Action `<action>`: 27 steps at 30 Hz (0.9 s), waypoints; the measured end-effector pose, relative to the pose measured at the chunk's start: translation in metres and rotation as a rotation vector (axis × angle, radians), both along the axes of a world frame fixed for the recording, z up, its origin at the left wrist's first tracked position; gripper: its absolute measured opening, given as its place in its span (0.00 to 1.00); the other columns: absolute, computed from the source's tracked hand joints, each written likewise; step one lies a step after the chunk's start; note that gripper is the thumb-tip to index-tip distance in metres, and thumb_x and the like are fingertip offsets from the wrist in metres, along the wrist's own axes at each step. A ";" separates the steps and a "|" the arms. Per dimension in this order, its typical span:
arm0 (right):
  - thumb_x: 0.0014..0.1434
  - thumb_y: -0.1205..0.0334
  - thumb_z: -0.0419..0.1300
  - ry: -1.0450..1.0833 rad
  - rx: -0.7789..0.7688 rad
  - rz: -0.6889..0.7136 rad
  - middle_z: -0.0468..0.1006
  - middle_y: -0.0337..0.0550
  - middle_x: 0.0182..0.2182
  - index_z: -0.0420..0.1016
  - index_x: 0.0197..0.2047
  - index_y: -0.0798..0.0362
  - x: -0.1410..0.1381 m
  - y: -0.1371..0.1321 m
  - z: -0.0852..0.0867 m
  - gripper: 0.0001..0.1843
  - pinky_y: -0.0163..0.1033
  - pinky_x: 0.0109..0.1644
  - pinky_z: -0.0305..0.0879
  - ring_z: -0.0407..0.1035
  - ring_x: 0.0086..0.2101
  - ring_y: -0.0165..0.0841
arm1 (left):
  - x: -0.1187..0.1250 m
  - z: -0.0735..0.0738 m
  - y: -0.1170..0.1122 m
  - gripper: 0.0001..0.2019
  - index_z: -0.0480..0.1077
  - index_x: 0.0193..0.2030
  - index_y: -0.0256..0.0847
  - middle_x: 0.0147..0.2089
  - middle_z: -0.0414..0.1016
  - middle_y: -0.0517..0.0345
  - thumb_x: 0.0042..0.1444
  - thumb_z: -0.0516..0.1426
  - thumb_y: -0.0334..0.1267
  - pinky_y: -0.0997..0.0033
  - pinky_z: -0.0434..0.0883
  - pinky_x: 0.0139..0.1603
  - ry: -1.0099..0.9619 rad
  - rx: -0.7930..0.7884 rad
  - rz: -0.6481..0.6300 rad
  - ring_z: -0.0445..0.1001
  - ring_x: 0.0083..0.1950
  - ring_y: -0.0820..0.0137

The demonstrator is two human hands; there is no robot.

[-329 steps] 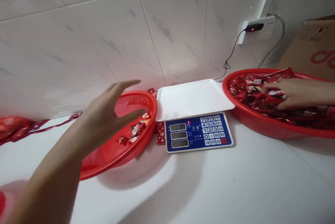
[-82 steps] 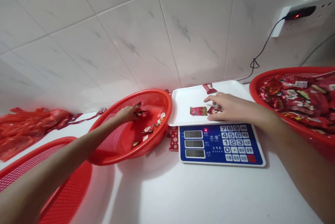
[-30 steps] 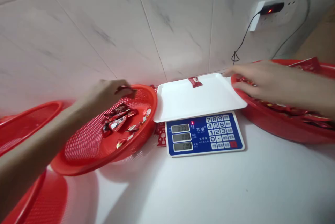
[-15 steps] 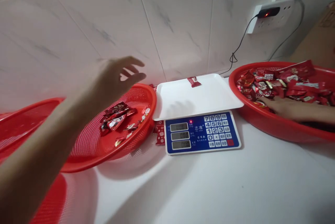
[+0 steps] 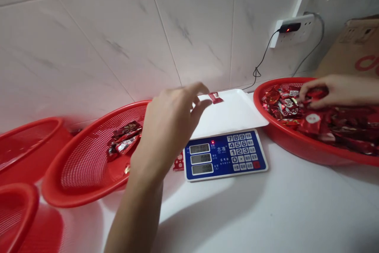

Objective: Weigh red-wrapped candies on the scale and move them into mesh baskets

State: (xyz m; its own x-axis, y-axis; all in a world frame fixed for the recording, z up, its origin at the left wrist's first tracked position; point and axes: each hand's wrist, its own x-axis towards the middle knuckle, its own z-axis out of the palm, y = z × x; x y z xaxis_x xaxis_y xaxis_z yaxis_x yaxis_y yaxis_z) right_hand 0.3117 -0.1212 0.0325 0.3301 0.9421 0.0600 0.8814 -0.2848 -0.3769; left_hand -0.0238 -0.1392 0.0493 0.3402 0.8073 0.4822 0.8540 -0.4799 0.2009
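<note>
By the back edge of the white counter point(image 5: 284, 209), my left hand point(image 5: 168, 120) needs lightness, fingers parted near the small red-wrapped sweet point(image 5: 216, 98) on the white plastic tray point(image 5: 233, 114); my right hand's point(image 5: 337, 90) pinch I cannot tell.

Bare left hand point(image 5: 170, 120) and forearm point(image 5: 139, 209); bare right hand point(image 5: 330, 90)

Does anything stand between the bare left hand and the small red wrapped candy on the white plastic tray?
Nothing visible: the bare left hand looks close beside the small red wrapped candy on the tray; contact is unclear.
</note>
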 end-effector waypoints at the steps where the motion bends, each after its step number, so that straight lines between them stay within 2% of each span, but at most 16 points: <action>1: 0.54 0.73 0.65 -0.030 -0.027 -0.043 0.74 0.40 0.17 0.84 0.28 0.59 -0.008 0.000 0.016 0.06 0.44 0.35 0.57 0.69 0.26 0.27 | 0.002 0.004 0.005 0.09 0.78 0.49 0.48 0.38 0.82 0.59 0.66 0.59 0.43 0.63 0.74 0.40 -0.084 0.006 -0.019 0.79 0.38 0.61; 2: 0.55 0.72 0.65 -0.041 -0.015 -0.070 0.76 0.40 0.20 0.85 0.34 0.60 -0.018 -0.001 0.030 0.06 0.45 0.37 0.57 0.72 0.30 0.29 | 0.005 0.007 0.010 0.08 0.78 0.49 0.47 0.39 0.81 0.59 0.66 0.59 0.42 0.63 0.75 0.43 -0.162 0.008 -0.033 0.79 0.39 0.62; 4: 0.55 0.68 0.67 0.013 0.128 -0.047 0.81 0.41 0.27 0.85 0.41 0.59 -0.042 -0.001 0.049 0.09 0.46 0.40 0.60 0.74 0.37 0.32 | 0.008 0.006 0.021 0.09 0.77 0.49 0.46 0.41 0.81 0.60 0.67 0.59 0.42 0.62 0.75 0.49 -0.300 0.019 -0.052 0.79 0.45 0.62; 6: 0.53 0.67 0.70 0.185 0.306 0.121 0.84 0.41 0.36 0.83 0.43 0.57 -0.071 0.004 0.052 0.12 0.45 0.44 0.64 0.76 0.39 0.32 | 0.009 -0.001 0.035 0.10 0.76 0.52 0.46 0.48 0.81 0.59 0.67 0.59 0.43 0.62 0.74 0.55 -0.408 0.044 -0.069 0.78 0.52 0.61; 8: 0.52 0.69 0.70 0.440 0.428 0.360 0.84 0.43 0.41 0.80 0.42 0.56 -0.104 0.017 0.040 0.13 0.42 0.48 0.69 0.77 0.41 0.32 | 0.007 -0.013 0.051 0.13 0.74 0.55 0.45 0.54 0.80 0.56 0.67 0.60 0.44 0.61 0.72 0.59 -0.473 0.041 -0.076 0.76 0.58 0.60; 10: 0.50 0.72 0.68 0.686 0.458 0.548 0.83 0.45 0.42 0.76 0.40 0.56 -0.135 0.038 0.016 0.13 0.41 0.49 0.72 0.77 0.42 0.34 | 0.000 -0.023 0.066 0.15 0.73 0.56 0.44 0.56 0.79 0.52 0.65 0.62 0.44 0.58 0.71 0.60 -0.468 -0.002 -0.059 0.75 0.60 0.58; 12: 0.46 0.72 0.69 0.847 0.448 0.570 0.82 0.43 0.40 0.73 0.38 0.55 -0.160 0.061 -0.013 0.16 0.41 0.47 0.74 0.77 0.41 0.35 | -0.009 -0.027 0.074 0.14 0.74 0.55 0.43 0.56 0.80 0.48 0.64 0.63 0.42 0.53 0.70 0.62 -0.402 -0.052 -0.008 0.75 0.61 0.56; 13: 0.47 0.70 0.69 0.893 0.387 0.599 0.82 0.43 0.41 0.73 0.40 0.54 -0.168 0.071 -0.026 0.15 0.42 0.48 0.74 0.77 0.42 0.35 | -0.014 -0.027 0.076 0.14 0.74 0.55 0.43 0.56 0.79 0.47 0.64 0.63 0.42 0.51 0.68 0.63 -0.362 -0.070 0.025 0.75 0.61 0.55; 15: 0.48 0.69 0.68 0.892 0.316 0.601 0.81 0.42 0.41 0.72 0.39 0.53 -0.176 0.085 -0.048 0.14 0.43 0.50 0.74 0.77 0.43 0.35 | -0.022 -0.023 0.074 0.14 0.75 0.55 0.42 0.57 0.78 0.46 0.65 0.62 0.41 0.49 0.67 0.65 -0.315 -0.091 0.082 0.74 0.62 0.54; 18: 0.49 0.71 0.68 0.810 0.277 0.586 0.81 0.41 0.41 0.74 0.38 0.52 -0.171 0.089 -0.063 0.12 0.45 0.55 0.71 0.76 0.44 0.35 | -0.028 -0.017 0.068 0.14 0.75 0.56 0.42 0.56 0.79 0.48 0.66 0.62 0.42 0.55 0.69 0.62 -0.318 -0.120 0.090 0.75 0.61 0.56; 21: 0.54 0.72 0.66 0.754 0.273 0.555 0.82 0.42 0.44 0.77 0.40 0.51 -0.160 0.082 -0.065 0.11 0.46 0.57 0.70 0.76 0.46 0.36 | -0.026 -0.018 0.068 0.13 0.75 0.56 0.42 0.54 0.80 0.49 0.67 0.62 0.42 0.58 0.70 0.59 -0.316 -0.149 0.053 0.76 0.59 0.59; 25: 0.57 0.72 0.65 0.624 0.313 0.516 0.83 0.41 0.47 0.81 0.42 0.49 -0.154 0.072 -0.063 0.11 0.46 0.59 0.69 0.77 0.47 0.36 | -0.017 -0.027 0.077 0.13 0.75 0.56 0.43 0.53 0.81 0.50 0.67 0.62 0.42 0.60 0.72 0.55 -0.313 -0.225 0.032 0.78 0.55 0.60; 27: 0.58 0.72 0.65 0.575 0.339 0.514 0.83 0.40 0.48 0.81 0.44 0.50 -0.151 0.068 -0.062 0.12 0.45 0.58 0.69 0.76 0.48 0.36 | -0.015 -0.031 0.081 0.13 0.75 0.55 0.42 0.52 0.81 0.50 0.67 0.62 0.41 0.64 0.73 0.53 -0.319 -0.272 -0.038 0.79 0.54 0.62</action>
